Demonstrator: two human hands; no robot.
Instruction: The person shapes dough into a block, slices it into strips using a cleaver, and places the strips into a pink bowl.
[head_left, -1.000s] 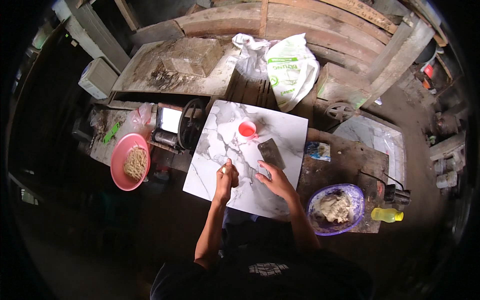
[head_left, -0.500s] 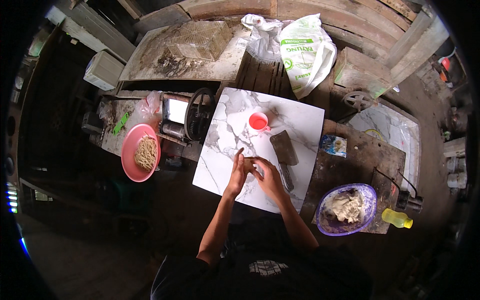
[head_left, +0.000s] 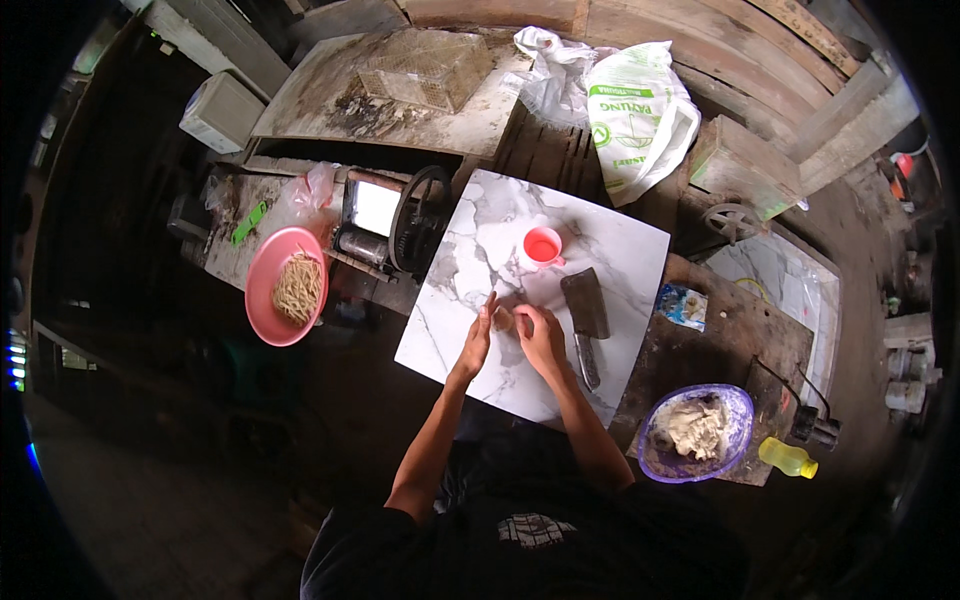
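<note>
Over the near half of a white marble-patterned tabletop (head_left: 455,335), my left hand (head_left: 478,340) is open, its fingers stretched out toward the far side. My right hand (head_left: 541,338) is beside it, a small gap apart, with fingers loosely bent and nothing visible in them. To the right of my right hand lies a dark broad-bladed cleaver (head_left: 585,303), its handle toward me. A pink cup (head_left: 542,246) with red inside stands beyond my hands, near the middle of the tabletop.
Left: a pink basin (head_left: 262,318) of noodle strands and a hand-cranked roller machine (head_left: 410,225). Right: a purple basin (head_left: 745,425) of dough, a yellow bottle (head_left: 788,458), a blue-white packet (head_left: 682,307). Behind: a white sack (head_left: 640,130) and a wire cage (head_left: 425,70).
My hands, touching each other before, have come apart. The right fingers are more bent now. The whole view has shifted and turned slightly; the objects keep their places.
</note>
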